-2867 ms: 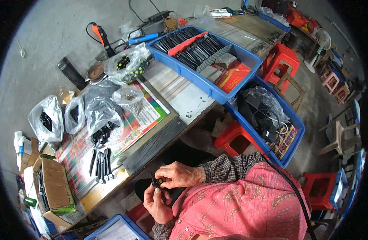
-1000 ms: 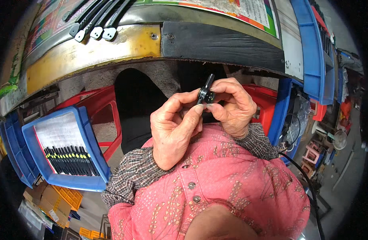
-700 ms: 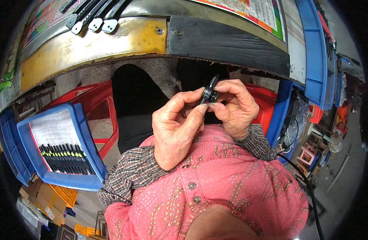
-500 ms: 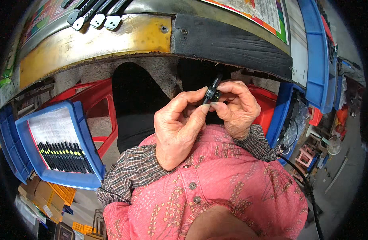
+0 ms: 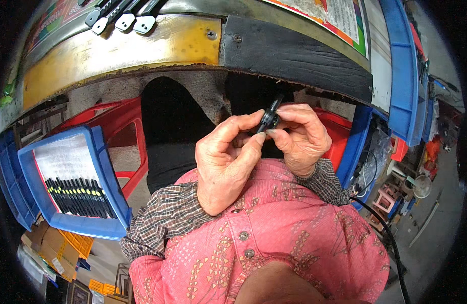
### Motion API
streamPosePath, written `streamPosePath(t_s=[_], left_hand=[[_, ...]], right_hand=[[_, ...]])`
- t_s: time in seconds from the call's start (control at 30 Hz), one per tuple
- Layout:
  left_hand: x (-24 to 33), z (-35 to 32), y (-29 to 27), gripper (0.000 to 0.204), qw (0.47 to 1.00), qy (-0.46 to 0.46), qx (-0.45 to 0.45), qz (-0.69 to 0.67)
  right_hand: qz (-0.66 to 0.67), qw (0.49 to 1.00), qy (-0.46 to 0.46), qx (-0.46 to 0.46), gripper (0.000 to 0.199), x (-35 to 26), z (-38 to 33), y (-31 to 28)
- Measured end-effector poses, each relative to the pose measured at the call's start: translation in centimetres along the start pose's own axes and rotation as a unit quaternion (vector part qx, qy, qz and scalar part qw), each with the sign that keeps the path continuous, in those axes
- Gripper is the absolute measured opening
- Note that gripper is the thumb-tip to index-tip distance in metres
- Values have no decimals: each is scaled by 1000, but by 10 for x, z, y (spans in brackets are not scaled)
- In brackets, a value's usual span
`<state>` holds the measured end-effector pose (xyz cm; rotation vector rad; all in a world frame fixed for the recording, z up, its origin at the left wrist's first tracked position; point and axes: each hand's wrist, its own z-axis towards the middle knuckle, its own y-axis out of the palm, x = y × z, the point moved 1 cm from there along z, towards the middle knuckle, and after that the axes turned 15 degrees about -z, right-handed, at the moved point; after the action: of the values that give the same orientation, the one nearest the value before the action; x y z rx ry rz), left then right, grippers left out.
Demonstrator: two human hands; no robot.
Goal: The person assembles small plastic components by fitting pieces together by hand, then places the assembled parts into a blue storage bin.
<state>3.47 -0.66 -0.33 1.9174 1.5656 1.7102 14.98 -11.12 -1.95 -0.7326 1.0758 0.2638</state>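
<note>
I see both hands meeting on one small black plastic part (image 5: 268,119), a short slim piece held just below the edge of the yellow-and-black metal-faced workbench (image 5: 142,48). My left hand (image 5: 226,164) pinches it from the left between thumb and forefinger, fingers curled and clenched around its lower end. My right hand (image 5: 300,138) grips it from the other side, fingertips (image 5: 274,134) pressed against the same piece, so the part is clamped between the two hands and touches nothing else. I judge it is held close to the chest and high in view so the small piece can be seen and steadied while it is worked; whether it is one piece or two being joined I cannot tell, since the fingers cover most of it.

Outward from the part, the checked cuffs and pink patterned shirt (image 5: 274,238) fill the lower picture. To the left of the part and lower down stands an open blue plastic bin (image 5: 109,177) lined with white paper, holding a neat row of black rods with yellow marks (image 5: 76,195), probably kept there within easy reach of the left hand. Between bin and part is a red plastic stool (image 5: 127,131). Above the part, on the bench top, lie several black strips with white tips (image 5: 124,12). To its right stand stacked blue crates (image 5: 403,76).
</note>
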Motion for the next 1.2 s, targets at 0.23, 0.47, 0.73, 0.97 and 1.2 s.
streamPosePath(t_s=[0.23, 0.47, 0.73, 0.97, 1.2], left_hand=[[-1, -2, -1, 28, 1000, 2, 3, 11], [0, -3, -4, 28, 996, 31, 10, 81], [3, -3, -6, 29, 991, 66, -6, 114], [2, -5, -8, 29, 991, 92, -15, 91], [2, -8, -9, 30, 991, 78, -5, 107]], right_hand=[[-55, 997, -53, 12, 28, -1, 3, -1], [-75, 995, -61, 8, 26, -4, 0, 1], [-74, 997, -31, -7, 25, -9, 0, 5], [-89, 995, -32, 6, 23, -14, -1, 9], [-145, 988, -61, 12, 19, -16, 0, 11]])
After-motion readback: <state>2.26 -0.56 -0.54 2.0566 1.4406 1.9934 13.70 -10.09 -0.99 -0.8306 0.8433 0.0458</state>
